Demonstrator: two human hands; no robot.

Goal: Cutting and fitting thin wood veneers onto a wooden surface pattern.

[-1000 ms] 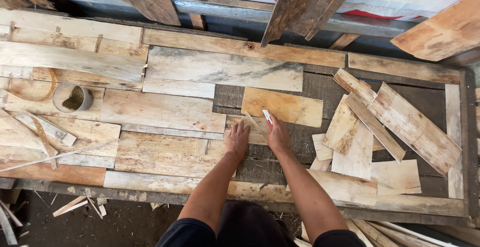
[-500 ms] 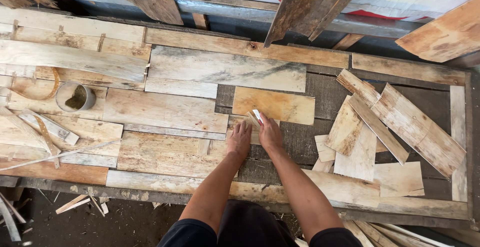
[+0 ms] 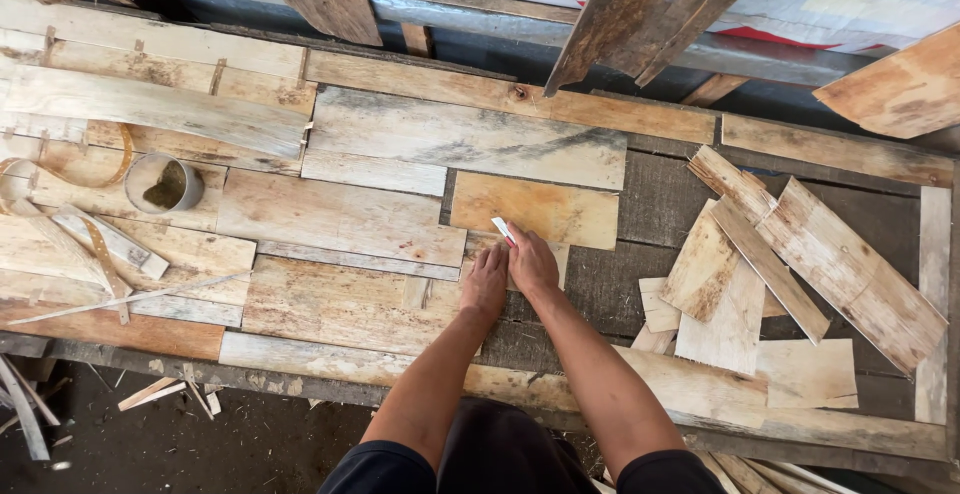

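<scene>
My left hand (image 3: pixel 486 279) lies flat, palm down, on a small pale wood piece (image 3: pixel 552 255) in the middle of the workbench. Beside it my right hand (image 3: pixel 530 259) grips a small white tool (image 3: pixel 501 227), its tip against the lower edge of an orange-brown veneer sheet (image 3: pixel 540 206). Both hands sit close together, nearly touching. Pale grey and tan veneer sheets (image 3: pixel 340 216) are laid edge to edge on the dark board (image 3: pixel 655 199) around them.
A loose pile of cut veneer strips (image 3: pixel 770 264) lies to the right. At the left stand a small round tin (image 3: pixel 163 182), a curl of tape (image 3: pixel 110 149) and thin slats. Planks lean over the far edge. Scraps litter the floor below.
Both hands have slid a little to the left and away from me along the orange sheet's lower edge. The white tool stays in my right hand.
</scene>
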